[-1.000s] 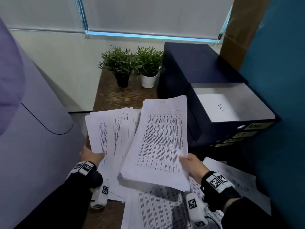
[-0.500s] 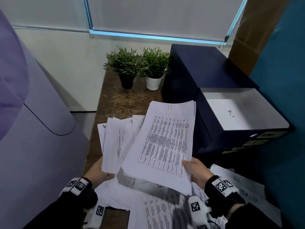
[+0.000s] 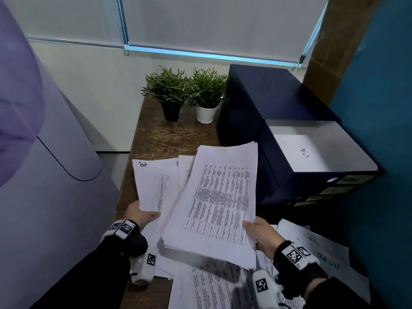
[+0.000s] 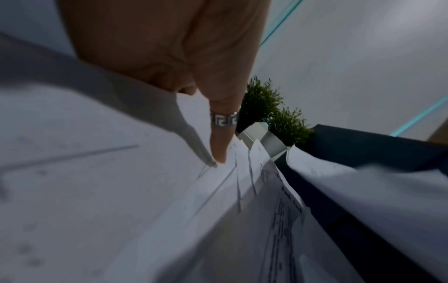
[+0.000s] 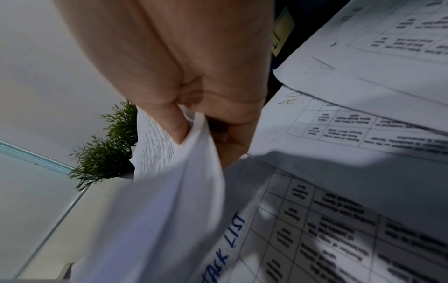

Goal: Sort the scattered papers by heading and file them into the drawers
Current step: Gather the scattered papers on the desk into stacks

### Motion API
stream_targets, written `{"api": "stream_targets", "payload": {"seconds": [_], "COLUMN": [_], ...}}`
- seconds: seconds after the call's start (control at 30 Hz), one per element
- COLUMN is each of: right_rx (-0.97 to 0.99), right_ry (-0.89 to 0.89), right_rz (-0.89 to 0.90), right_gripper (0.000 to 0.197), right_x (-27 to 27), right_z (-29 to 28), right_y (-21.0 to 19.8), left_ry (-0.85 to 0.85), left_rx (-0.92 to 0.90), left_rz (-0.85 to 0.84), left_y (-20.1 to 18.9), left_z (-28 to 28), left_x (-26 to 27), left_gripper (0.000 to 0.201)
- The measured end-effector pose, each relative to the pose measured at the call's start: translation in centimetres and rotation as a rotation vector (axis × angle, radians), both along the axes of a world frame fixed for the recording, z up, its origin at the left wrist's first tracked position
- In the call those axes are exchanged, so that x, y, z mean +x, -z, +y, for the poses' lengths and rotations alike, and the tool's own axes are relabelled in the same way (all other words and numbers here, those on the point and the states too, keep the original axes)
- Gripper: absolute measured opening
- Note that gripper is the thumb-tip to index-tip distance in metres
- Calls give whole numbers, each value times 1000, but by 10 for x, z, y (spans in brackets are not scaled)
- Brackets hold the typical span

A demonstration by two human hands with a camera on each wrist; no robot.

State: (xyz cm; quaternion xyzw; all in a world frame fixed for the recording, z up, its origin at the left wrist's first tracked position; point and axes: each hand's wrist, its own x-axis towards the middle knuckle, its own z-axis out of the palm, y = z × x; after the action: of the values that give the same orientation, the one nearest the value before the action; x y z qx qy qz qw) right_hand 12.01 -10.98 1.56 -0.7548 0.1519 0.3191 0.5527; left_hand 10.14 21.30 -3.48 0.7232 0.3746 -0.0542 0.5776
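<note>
My right hand (image 3: 258, 234) grips the lower right corner of a thick stack of printed table sheets (image 3: 219, 201), lifted and tilted above the desk; in the right wrist view the thumb (image 5: 175, 124) lies on top of the stack (image 5: 155, 210) and the fingers underneath. My left hand (image 3: 139, 216) pinches the lower edge of a sheet (image 3: 153, 186) with a handwritten heading, raised at the left; its ringed thumb (image 4: 221, 134) presses on the paper (image 4: 97, 191). More sheets (image 3: 218, 288) lie scattered on the wooden desk (image 3: 165, 134). The dark blue drawer unit (image 3: 278, 103) stands at right with its top drawer (image 3: 321, 150) pulled out, a sheet inside.
Two potted plants (image 3: 167, 94) (image 3: 207, 94) stand at the back of the desk beside the drawer unit. A pale curved panel (image 3: 44, 175) runs along the left edge, a teal wall (image 3: 379, 108) along the right. Yellow labels (image 3: 336, 190) mark the drawer fronts.
My left hand has lifted the headed sheet further up and toward me, baring its heading. The right hand's stack stays raised, nearly still.
</note>
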Motion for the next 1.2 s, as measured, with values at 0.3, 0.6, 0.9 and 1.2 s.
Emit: {"api": "stream_targets", "payload": {"seconds": [0.3,0.6,0.9,1.2], "right_rx": [167,511,737,689], "right_ry": [111,333,472,194], "right_rz": [-27,109,244,374], "right_gripper": [25,28,41,36], "right_x": [28,118,157,127], "right_z": [52,191,258,252], "right_y": [-17,-16,19,4], "left_ry": [248,318,296,287], "left_rx": [-122,-269,-292,-246], "left_rz": [-43,24,2,-8], "left_y": [-2,17,34,34], "left_z": [-1,1,7,5], "left_x": [-32,-54,-47,-48], "left_gripper": [57,67,44,40]}}
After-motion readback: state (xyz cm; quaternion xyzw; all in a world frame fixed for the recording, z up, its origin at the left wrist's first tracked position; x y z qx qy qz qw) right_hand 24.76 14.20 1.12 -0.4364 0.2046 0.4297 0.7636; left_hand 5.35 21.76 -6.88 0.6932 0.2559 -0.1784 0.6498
